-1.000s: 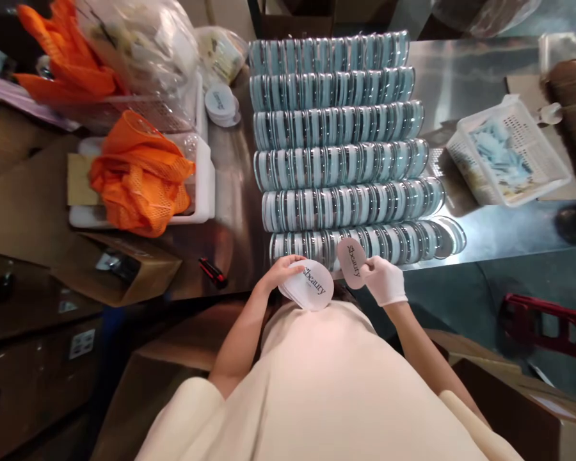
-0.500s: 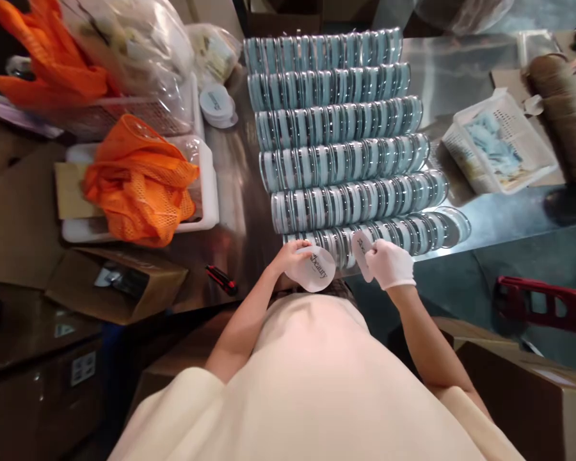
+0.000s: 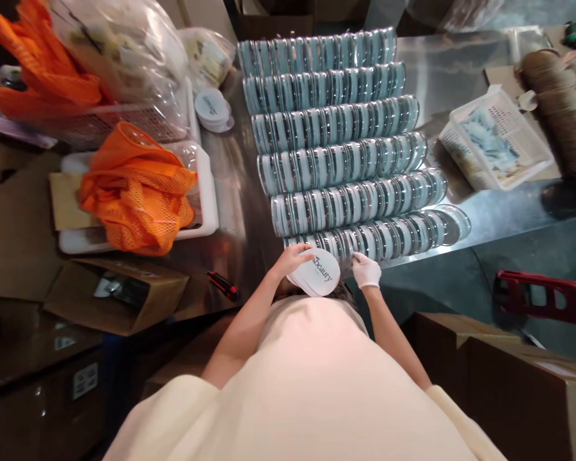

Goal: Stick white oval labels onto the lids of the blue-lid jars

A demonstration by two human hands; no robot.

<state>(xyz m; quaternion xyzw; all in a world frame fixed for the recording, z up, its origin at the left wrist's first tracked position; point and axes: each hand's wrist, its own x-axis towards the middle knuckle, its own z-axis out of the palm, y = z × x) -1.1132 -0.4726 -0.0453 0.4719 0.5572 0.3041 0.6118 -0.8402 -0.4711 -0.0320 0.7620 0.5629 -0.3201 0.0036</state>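
Observation:
Bare, my left hand (image 3: 292, 258) grips a small stack of round white discs (image 3: 322, 274), the top one printed with "beauty". The stack is held flat at the table's front edge, close to my body. On my right hand (image 3: 366, 271) is a white glove. Its fingers are pinched at the front row of round clear containers (image 3: 388, 238); what they hold, if anything, I cannot make out. The containers stand on edge in several long rows, with pale discs showing among them.
More white discs (image 3: 212, 107) are piled left of the rows. Beside them, an orange mesh bag (image 3: 137, 192) lies on a white bin (image 3: 210, 192). A red-and-black box cutter (image 3: 223, 285) rests near the front edge. On the right stands a white basket (image 3: 523, 173) with pale blue packets.
My right hand has moved slightly left and down, and the printed disc it held no longer shows in it. My left hand still holds its stack. The view has shifted slightly.

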